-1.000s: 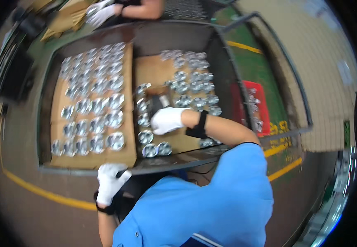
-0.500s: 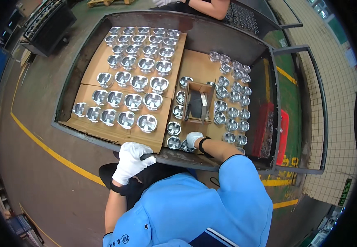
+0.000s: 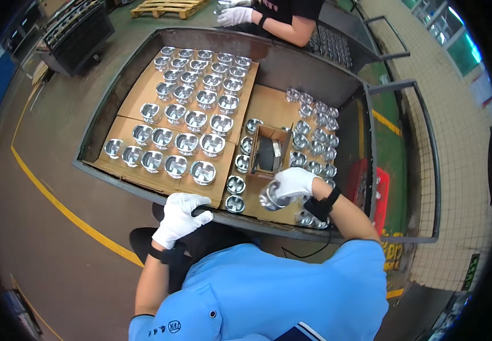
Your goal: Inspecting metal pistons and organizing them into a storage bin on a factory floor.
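Note:
My right hand (image 3: pixel 294 183), in a white glove, grips a shiny metal piston (image 3: pixel 271 196) and holds it above the lower cardboard level of the cart. The piston is slightly blurred. My left hand (image 3: pixel 181 219), also gloved, is curled over the cart's near rim (image 3: pixel 240 220). Left of the piston, a column of pistons (image 3: pixel 235 184) stands on the cardboard. Just beyond my right hand is an open cardboard box (image 3: pixel 269 150) with a dark item inside. Rows of pistons (image 3: pixel 186 143) stand on a raised cardboard sheet (image 3: pixel 122 126) at the left.
More pistons (image 3: pixel 317 146) stand right of the box. A red bin (image 3: pixel 381 196) is beyond the cart's right wall, beside a bent metal handle (image 3: pixel 432 153). Across the cart, a co-worker's gloved hands (image 3: pixel 234 14) show. A wooden pallet (image 3: pixel 169 7) lies farther back.
My right hand has lifted the piston from the near end of the column and moved up and right with it. My left hand stays on the rim. The co-worker's hands show more fully.

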`<action>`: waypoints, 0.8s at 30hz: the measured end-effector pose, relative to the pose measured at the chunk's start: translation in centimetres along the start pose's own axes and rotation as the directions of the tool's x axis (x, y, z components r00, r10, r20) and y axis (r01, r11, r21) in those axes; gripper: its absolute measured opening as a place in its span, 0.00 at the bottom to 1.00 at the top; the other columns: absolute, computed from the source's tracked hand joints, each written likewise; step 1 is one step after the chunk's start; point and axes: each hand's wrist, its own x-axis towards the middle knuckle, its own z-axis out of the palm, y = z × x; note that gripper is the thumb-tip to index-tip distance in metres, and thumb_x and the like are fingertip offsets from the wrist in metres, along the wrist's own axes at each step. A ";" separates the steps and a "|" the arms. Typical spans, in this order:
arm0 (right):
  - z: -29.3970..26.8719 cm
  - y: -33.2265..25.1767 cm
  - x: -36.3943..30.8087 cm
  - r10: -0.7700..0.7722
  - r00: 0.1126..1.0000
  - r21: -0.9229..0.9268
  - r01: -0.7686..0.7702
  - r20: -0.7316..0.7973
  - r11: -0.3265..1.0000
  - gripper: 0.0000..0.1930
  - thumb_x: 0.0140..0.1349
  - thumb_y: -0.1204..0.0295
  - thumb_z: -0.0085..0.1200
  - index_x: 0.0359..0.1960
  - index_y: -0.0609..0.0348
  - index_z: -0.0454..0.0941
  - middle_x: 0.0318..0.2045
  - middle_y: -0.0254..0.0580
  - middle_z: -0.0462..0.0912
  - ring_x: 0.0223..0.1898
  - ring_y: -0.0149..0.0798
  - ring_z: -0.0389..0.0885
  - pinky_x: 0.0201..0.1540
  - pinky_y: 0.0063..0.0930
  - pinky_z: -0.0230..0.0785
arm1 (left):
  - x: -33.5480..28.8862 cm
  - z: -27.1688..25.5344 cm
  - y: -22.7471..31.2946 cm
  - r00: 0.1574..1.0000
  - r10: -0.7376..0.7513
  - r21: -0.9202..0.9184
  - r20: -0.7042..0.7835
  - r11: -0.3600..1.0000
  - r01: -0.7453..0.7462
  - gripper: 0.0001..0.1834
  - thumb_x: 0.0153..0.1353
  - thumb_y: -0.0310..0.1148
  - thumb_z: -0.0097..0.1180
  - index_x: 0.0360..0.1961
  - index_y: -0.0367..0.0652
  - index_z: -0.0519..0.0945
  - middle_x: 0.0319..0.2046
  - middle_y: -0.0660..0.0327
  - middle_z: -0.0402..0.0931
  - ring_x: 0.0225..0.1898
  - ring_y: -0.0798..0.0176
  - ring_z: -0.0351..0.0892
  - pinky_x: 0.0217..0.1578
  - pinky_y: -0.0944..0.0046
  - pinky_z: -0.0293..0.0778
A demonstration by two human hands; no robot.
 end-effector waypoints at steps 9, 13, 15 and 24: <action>2.7 -9.5 4.6 -0.799 0.512 0.949 0.179 -0.317 -0.262 0.21 0.73 0.69 0.52 0.64 0.63 0.71 0.58 0.46 0.80 0.56 0.37 0.81 0.60 0.32 0.77 | -3.5 -7.0 6.2 0.929 -0.272 -0.650 -0.249 0.759 0.048 0.37 0.50 0.34 0.78 0.62 0.43 0.76 0.56 0.58 0.74 0.53 0.61 0.76 0.55 0.59 0.74; 4.4 -16.6 9.5 -0.875 0.403 0.963 0.102 -0.268 -0.248 0.18 0.74 0.70 0.47 0.62 0.62 0.73 0.56 0.47 0.81 0.54 0.36 0.82 0.58 0.32 0.78 | -7.0 -9.4 6.9 0.842 -0.218 -0.450 -0.493 0.892 -0.033 0.44 0.43 0.40 0.82 0.62 0.42 0.76 0.60 0.51 0.69 0.61 0.53 0.72 0.61 0.54 0.71; 4.7 -20.0 10.2 -0.923 0.304 0.953 0.260 -0.234 -0.156 0.19 0.73 0.70 0.49 0.63 0.61 0.72 0.57 0.46 0.81 0.56 0.37 0.81 0.59 0.32 0.77 | -8.7 -10.5 7.2 0.792 -0.189 -0.309 -0.580 0.951 0.001 0.47 0.39 0.44 0.84 0.61 0.42 0.77 0.61 0.48 0.68 0.64 0.48 0.70 0.65 0.51 0.68; 8.6 -28.9 9.6 -0.974 -0.001 0.312 0.947 -0.226 -0.073 0.18 0.74 0.68 0.49 0.63 0.54 0.72 0.58 0.42 0.79 0.59 0.37 0.79 0.61 0.33 0.75 | -13.8 -11.0 7.2 0.599 -0.293 -0.354 -0.746 0.935 0.017 0.49 0.33 0.39 0.85 0.61 0.43 0.77 0.61 0.50 0.68 0.62 0.50 0.72 0.62 0.55 0.71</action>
